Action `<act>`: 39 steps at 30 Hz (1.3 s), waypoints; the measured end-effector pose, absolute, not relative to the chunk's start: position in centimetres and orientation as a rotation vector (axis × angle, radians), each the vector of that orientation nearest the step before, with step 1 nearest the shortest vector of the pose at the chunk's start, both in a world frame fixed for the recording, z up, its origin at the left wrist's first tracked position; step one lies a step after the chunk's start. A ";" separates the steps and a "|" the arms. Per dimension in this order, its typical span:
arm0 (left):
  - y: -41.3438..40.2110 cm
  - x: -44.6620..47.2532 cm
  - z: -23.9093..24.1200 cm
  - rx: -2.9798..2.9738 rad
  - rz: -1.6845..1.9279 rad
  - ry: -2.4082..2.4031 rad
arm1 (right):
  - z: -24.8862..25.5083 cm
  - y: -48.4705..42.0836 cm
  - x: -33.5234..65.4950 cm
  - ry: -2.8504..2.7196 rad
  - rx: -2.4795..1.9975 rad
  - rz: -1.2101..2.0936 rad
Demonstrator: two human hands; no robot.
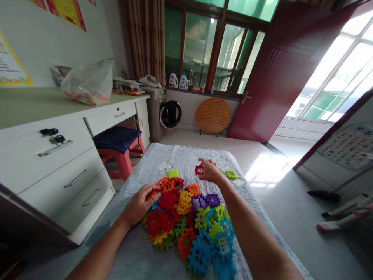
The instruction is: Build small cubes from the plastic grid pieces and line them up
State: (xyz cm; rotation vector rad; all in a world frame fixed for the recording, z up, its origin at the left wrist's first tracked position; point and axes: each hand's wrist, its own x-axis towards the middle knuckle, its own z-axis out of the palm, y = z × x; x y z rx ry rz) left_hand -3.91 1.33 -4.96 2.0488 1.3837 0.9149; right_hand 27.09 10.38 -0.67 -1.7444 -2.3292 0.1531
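A heap of colourful plastic interlocking building tiles [184, 202] lies on a light grey-blue quilted cover [186, 153]. My left hand [142, 202] rests at the heap's left edge, thumb and fingers apart, touching an orange tile [150, 195]. Beyond the heap, my right hand [209, 170] pinches a small red window tile [199, 170] above the cover. Blue tiles [199, 254] are at the near right, purple ones [213, 199] behind them. A yellow-green tile [173, 173] sits at the far end of the heap. A green square frame tile [231, 174] lies apart, right of my right hand.
White drawers [75, 179] and a desk bearing a plastic bag [89, 83] stand at left. Beside them is a red stool [124, 155] with a dark cushion. A washing machine [157, 112], a round wooden tabletop [213, 115] and an open red door [271, 77] are farther back.
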 end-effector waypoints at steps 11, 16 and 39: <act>1.1 -4.0 -4.8 2.028 0.897 1.384 | -1.2 13.7 27.9 -2.322 -1.694 0.355; 1.1 -3.9 -4.7 2.032 0.900 1.388 | -0.7 13.8 28.5 -2.341 -1.696 0.359; 1.0 -3.7 -4.4 1.999 0.907 1.372 | -1.1 11.2 26.4 -2.368 -1.716 0.336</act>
